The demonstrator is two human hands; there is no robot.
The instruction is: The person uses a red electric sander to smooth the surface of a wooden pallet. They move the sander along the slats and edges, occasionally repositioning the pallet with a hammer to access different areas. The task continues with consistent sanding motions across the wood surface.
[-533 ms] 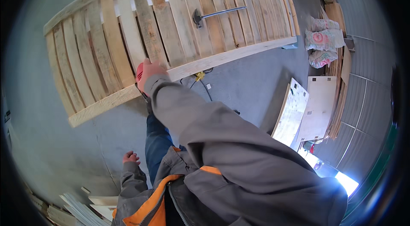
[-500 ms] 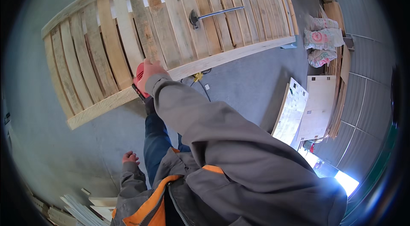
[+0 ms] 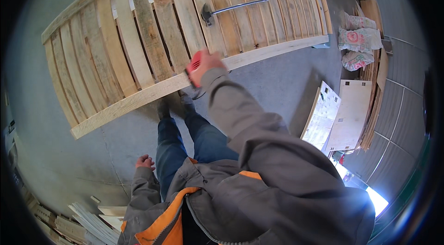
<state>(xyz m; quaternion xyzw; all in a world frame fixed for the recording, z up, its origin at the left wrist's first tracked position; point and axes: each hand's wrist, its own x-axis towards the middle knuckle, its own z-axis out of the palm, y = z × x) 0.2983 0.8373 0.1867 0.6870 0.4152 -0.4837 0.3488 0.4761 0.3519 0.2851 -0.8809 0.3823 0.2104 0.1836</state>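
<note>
My right hand (image 3: 211,66) is closed around a red power tool (image 3: 193,64) at the near rail of a long slatted wooden frame (image 3: 124,105). The hand covers much of the tool, and its exact kind cannot be made out. My left hand (image 3: 145,162) hangs low beside my left leg, apart from the frame, its fingers curled in with nothing seen in them. A hammer (image 3: 206,14) with a dark head and a shiny metal handle lies across the slats beyond my right hand.
Bulging printed sacks (image 3: 360,40) lie on stacked boards at the right. Two pale panels (image 3: 348,114) lean below them. Strips of wood (image 3: 92,222) lie on the floor at lower left. My feet (image 3: 186,101) stand close to the frame's near rail.
My right hand has moved to the right along the near rail with the red power tool. Both legs now show more fully. My left hand still hangs at my side.
</note>
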